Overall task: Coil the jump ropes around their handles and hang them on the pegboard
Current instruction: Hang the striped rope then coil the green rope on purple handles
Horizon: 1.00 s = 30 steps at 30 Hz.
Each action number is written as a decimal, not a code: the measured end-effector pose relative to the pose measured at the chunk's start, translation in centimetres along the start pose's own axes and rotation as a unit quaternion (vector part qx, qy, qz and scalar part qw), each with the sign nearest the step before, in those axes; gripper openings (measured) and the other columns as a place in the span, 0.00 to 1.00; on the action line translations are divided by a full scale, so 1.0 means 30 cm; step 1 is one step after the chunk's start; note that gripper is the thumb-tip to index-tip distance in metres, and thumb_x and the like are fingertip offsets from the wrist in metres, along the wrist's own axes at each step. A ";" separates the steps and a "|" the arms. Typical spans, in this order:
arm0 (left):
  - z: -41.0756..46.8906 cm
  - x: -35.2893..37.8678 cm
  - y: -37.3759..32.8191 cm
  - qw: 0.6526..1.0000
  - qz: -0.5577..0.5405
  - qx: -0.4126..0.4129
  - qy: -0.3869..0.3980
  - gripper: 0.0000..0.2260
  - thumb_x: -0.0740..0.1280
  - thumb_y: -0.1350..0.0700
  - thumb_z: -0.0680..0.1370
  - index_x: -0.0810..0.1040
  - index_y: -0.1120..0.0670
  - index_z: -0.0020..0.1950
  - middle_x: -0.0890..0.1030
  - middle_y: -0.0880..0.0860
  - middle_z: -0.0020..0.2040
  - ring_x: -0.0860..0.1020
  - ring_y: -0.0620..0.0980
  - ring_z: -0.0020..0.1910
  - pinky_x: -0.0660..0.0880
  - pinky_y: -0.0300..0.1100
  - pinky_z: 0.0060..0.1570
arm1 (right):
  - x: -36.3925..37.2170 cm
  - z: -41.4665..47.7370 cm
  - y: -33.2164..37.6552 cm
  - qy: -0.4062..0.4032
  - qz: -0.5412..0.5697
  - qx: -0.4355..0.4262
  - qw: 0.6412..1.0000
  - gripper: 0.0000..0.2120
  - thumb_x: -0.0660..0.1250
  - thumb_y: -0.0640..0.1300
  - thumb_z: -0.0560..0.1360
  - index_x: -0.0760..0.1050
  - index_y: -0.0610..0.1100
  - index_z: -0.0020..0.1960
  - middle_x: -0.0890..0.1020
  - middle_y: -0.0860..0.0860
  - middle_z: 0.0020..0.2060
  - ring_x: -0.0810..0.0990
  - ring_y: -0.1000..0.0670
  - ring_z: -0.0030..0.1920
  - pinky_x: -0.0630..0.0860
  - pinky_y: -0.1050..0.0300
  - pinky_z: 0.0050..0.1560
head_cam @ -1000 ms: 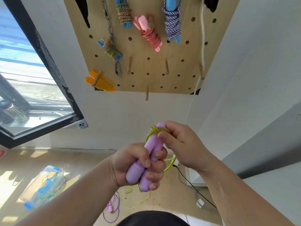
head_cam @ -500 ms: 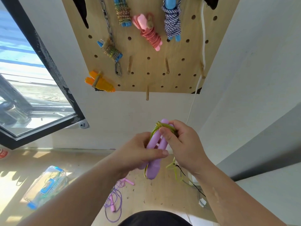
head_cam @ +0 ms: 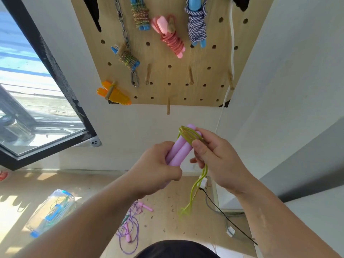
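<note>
Coiling is the step we judge to be in hand: our left hand [head_cam: 158, 168] is curled tightly round the lower ends of the two lilac handles [head_cam: 178, 151], held side by side in front of the wall below the pegboard [head_cam: 163, 53]. Our right hand [head_cam: 217, 161] pinches the yellow-green rope [head_cam: 188, 135] against their upper ends, where a few turns sit. A loose tail [head_cam: 193, 190] hangs beneath that hand. Next we would need to wind the tail down the handles, tuck its end, then lift the bundle to a bare peg [head_cam: 168, 108].
</note>
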<state>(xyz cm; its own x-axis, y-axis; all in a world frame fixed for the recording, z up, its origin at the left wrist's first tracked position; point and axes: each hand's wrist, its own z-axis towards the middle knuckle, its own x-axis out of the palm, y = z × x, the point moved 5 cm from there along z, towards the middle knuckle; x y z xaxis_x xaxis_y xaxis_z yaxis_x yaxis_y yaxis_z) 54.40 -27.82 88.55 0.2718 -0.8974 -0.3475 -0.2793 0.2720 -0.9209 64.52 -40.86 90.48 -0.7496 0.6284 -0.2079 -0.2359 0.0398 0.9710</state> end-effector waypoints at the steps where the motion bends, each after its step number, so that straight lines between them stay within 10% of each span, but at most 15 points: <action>1: 0.000 0.003 -0.001 0.998 -0.049 -0.005 0.032 0.17 0.69 0.60 0.61 0.74 0.62 0.48 0.73 0.56 0.35 0.69 0.52 0.30 0.66 0.50 0.30 | -0.007 0.000 0.007 0.016 0.002 -0.001 1.000 0.14 0.63 0.51 0.82 0.78 0.53 0.65 0.73 0.58 0.31 0.70 0.53 0.32 0.80 0.47 0.40; 6: -0.021 0.029 -0.002 0.950 -0.248 -0.039 0.185 0.20 0.66 0.69 0.62 0.75 0.62 0.53 0.72 0.58 0.37 0.69 0.53 0.30 0.65 0.38 0.23 | -0.042 -0.003 0.025 0.081 -0.051 -0.002 0.995 0.13 0.65 0.51 0.79 0.80 0.57 0.63 0.66 0.42 0.33 0.65 0.43 0.34 0.66 0.51 0.36; 12: -0.068 0.065 -0.005 0.831 -0.384 -0.081 0.395 0.20 0.63 0.66 0.64 0.74 0.59 0.56 0.70 0.57 0.39 0.71 0.51 0.29 0.68 0.37 0.26 | -0.025 -0.040 0.027 0.124 -0.113 -0.042 0.985 0.21 0.63 0.66 0.78 0.71 0.62 0.68 0.76 0.45 0.35 0.71 0.47 0.35 0.69 0.54 0.38; 16: -0.089 0.100 -0.021 0.776 -0.419 -0.058 0.468 0.23 0.61 0.66 0.65 0.74 0.61 0.60 0.75 0.58 0.39 0.76 0.52 0.31 0.71 0.40 0.28 | 0.017 -0.068 0.049 0.127 -0.052 -0.054 0.989 0.23 0.62 0.63 0.80 0.70 0.44 0.61 0.79 0.51 0.36 0.77 0.54 0.36 0.72 0.57 0.42; 25: -0.015 0.083 0.011 0.917 -0.306 -0.101 0.236 0.13 0.66 0.65 0.70 0.80 0.68 0.52 0.80 0.66 0.44 0.81 0.61 0.41 0.79 0.52 0.46 | 0.027 -0.058 0.011 -0.035 -0.099 -0.016 0.994 0.09 0.59 0.54 0.80 0.72 0.50 0.50 0.80 0.52 0.33 0.77 0.53 0.31 0.74 0.55 0.34; 30: -0.021 0.047 -0.010 0.996 0.081 0.000 -0.041 0.23 0.79 0.44 0.63 0.77 0.47 0.54 0.78 0.42 0.43 0.76 0.44 0.40 0.76 0.45 0.43 | -0.003 -0.041 -0.019 -0.127 -0.140 0.015 0.982 0.09 0.59 0.55 0.83 0.72 0.52 0.48 0.78 0.59 0.32 0.73 0.56 0.31 0.67 0.64 0.32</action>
<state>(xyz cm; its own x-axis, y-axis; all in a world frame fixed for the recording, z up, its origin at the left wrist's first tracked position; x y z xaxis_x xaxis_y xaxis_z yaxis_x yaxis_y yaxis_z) 54.28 -29.40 88.45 0.2973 -0.8104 -0.5048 -0.3257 0.4110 -0.8515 63.97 -41.89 89.81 -0.4789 0.7625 -0.4351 -0.3894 0.2596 0.8837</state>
